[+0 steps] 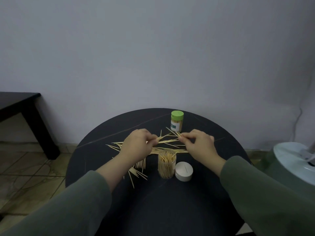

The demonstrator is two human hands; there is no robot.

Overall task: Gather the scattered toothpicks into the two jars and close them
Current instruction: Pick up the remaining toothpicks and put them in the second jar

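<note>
Pale wooden toothpicks (163,147): scattered across middle of round black table (95,160), more lying under left wrist. Clear plastic jar (166,165): uncapped, upright, packed with toothpicks, near table centre. White round lid (184,171): just beside it, on the right. Green-lidded labelled jar (177,120): capped, upright, at far edge. Left hand (138,145): fingers curled, pinching a few toothpicks. Right hand (199,143): fingertips likewise pinching a small bunch. Olive-green sleeves (255,188) on both arms.

Our left hand (139,145) reaching forward with fingers curled in a pinch, our right hand (199,143) mirroring it, green sleeves (71,206) on both forearms
</note>
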